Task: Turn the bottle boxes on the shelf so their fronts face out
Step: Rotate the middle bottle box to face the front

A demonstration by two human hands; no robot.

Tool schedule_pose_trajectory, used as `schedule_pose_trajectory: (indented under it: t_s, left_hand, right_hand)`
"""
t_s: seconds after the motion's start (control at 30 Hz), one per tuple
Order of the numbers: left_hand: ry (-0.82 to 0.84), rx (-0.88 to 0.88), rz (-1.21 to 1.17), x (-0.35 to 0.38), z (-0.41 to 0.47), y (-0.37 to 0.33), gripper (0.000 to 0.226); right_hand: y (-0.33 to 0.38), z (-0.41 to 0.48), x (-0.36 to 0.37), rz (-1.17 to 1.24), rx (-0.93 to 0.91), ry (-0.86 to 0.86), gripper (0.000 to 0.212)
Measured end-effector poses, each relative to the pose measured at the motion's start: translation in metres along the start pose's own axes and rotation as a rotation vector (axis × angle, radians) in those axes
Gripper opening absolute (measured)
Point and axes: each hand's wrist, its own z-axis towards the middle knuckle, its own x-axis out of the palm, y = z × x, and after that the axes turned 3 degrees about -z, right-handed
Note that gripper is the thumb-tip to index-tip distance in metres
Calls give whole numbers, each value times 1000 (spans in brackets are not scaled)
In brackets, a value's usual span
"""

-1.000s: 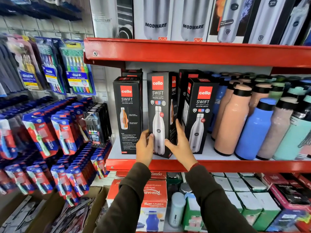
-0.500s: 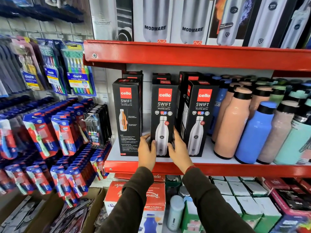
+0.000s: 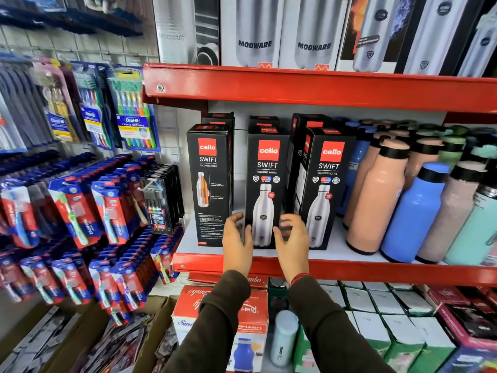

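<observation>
Three black Cello Swift bottle boxes stand in the front row of the red shelf (image 3: 349, 267). The left box (image 3: 209, 184) shows a side panel with small text and a small orange bottle picture. The middle box (image 3: 266, 189) and the right box (image 3: 325, 189) show their fronts with a large steel bottle. More black boxes stand behind them, mostly hidden. My left hand (image 3: 236, 243) is open just left of the middle box's base. My right hand (image 3: 291, 240) is open just right of it, fingers spread, blurred, not gripping.
Loose peach, blue and mint bottles (image 3: 414, 211) crowd the shelf to the right. Toothbrush packs (image 3: 107, 211) hang on the wall at left. Modware boxes (image 3: 255, 30) fill the shelf above. Cartons and boxes (image 3: 376, 319) sit below.
The middle box was turned front out and set down on the shelf. Both hands have let go of it and drawn slightly back, fingers opening.
</observation>
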Motion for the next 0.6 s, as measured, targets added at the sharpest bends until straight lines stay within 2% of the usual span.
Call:
schedule_pose_trajectory:
  t_s: [0.13, 0.27, 0.37, 0.47, 0.6]
  left_hand:
    - [-113, 141, 4, -17, -5, -5, 28]
    - [-243, 274, 85, -38, 0, -12, 32]
    - [-339, 268, 174, -57, 12, -13, 44]
    - [-255, 159, 224, -77, 26, -6, 50]
    - [-81, 65, 184, -98, 37, 7, 42]
  right_hand:
    - [12, -10, 5, 109, -62, -64, 17]
    - [33, -19, 22, 158, -115, 36, 19]
    - [50, -24, 41, 174, -99, 125, 29]
    - [66, -24, 60, 144, -76, 236, 39]
    - [74, -22, 83, 119, 47, 331, 46]
